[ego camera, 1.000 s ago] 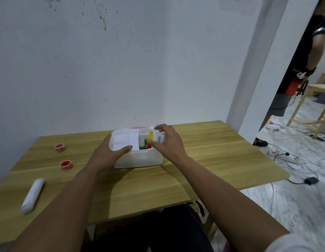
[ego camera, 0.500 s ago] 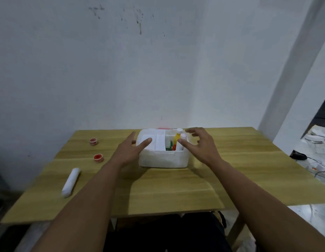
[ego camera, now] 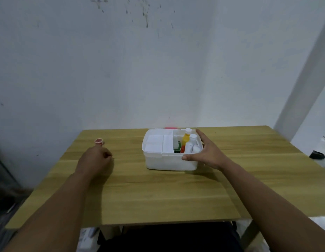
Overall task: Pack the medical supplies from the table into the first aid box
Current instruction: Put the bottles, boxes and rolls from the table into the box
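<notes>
From the head camera, the first aid box (ego camera: 171,161) sits on the wooden desk (ego camera: 158,193), toward the far edge and a little right of the middle. It is a white plastic tub with rounded corners and no lid on it. Its left half is taken by a white insert tray (ego camera: 157,143) with shallow compartments. The right half is open and holds a yellow bottle (ego camera: 186,139) with a white cap, standing upright, a white bottle (ego camera: 190,145) just beside it, and something green (ego camera: 177,149) and something red (ego camera: 183,149) lower down between the tray and the bottles. A strip of pink (ego camera: 169,128) shows just behind the box's far rim; what it is cannot be told.

The right hand (ego camera: 207,153) is spread open against the box's right end, thumb on the near wall, fingers reaching round the far corner, its grip loosely around the box.

The left hand (ego camera: 94,160) lies over the desk well to the left of the box, fingers curled in; whether its grip holds anything cannot be told. Just beyond it sits a small roll of tape (ego camera: 99,141) with a reddish core.
</notes>
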Action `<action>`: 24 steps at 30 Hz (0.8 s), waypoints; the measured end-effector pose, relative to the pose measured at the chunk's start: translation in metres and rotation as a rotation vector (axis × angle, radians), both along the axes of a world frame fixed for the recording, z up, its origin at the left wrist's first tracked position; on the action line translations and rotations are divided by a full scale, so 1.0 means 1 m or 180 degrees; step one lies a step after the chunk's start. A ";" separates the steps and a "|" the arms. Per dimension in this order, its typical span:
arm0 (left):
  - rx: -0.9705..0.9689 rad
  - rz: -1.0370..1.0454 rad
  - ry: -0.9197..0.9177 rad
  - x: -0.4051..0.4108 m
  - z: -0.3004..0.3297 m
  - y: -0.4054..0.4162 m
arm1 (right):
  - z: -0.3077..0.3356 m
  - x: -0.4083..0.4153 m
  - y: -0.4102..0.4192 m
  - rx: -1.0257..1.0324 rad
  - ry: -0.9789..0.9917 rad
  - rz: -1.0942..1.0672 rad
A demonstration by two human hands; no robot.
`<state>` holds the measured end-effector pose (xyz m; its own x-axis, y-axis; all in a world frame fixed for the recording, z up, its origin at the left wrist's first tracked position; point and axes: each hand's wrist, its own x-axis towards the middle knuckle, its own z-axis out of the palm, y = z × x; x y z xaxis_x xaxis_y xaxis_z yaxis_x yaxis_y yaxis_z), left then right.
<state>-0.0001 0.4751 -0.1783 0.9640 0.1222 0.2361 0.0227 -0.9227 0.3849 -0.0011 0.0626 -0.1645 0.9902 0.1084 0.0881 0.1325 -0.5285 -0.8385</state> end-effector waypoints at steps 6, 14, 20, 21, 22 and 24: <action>-0.0116 -0.0118 -0.0321 0.006 -0.002 0.000 | 0.001 0.001 -0.001 -0.0106 0.0036 0.0011; 0.0182 -0.0162 -0.0484 0.036 -0.014 0.031 | 0.000 0.003 -0.003 -0.0111 0.0012 0.0085; 0.0312 0.0081 0.0015 0.071 -0.019 0.058 | 0.005 0.005 -0.007 -0.0082 0.0202 0.0222; 0.0267 0.0052 0.0253 0.076 -0.018 0.060 | 0.007 0.005 -0.007 -0.0079 0.0242 0.0254; 0.0233 -0.0002 0.0432 0.079 -0.017 0.060 | 0.011 0.006 -0.008 -0.0090 0.0289 0.0281; 0.0207 -0.0087 0.0482 0.083 -0.016 0.059 | 0.020 0.010 -0.008 -0.0212 0.0387 0.0336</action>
